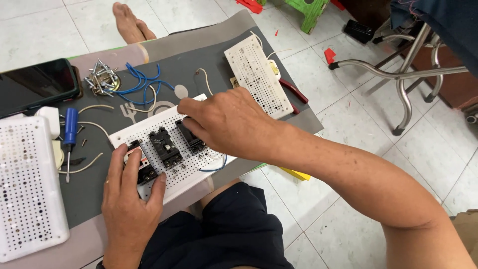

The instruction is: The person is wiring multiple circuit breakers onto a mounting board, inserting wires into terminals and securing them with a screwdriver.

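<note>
A white perforated board (pixel 185 172) lies on a grey mat, partly over my knee. Three black breaker blocks sit on it side by side. My left hand (pixel 130 199) clamps the near left end of the board, fingers over the left block (pixel 144 167). The middle block (pixel 165 147) stands free. My right hand (pixel 226 122) reaches in from the right and pinches the right block (pixel 191 139) with its fingertips. A blue wire (pixel 215 168) loops out from under that hand.
On the mat (pixel 99 189) lie a blue-handled screwdriver (pixel 70 130), a pile of screws (pixel 101 78), blue wire pieces (pixel 142 84), a second perforated board (pixel 256 79) with red pliers (pixel 295 91), a third board (pixel 30 184) at left, and a phone (pixel 37 84). A metal stool frame (pixel 403 74) stands right.
</note>
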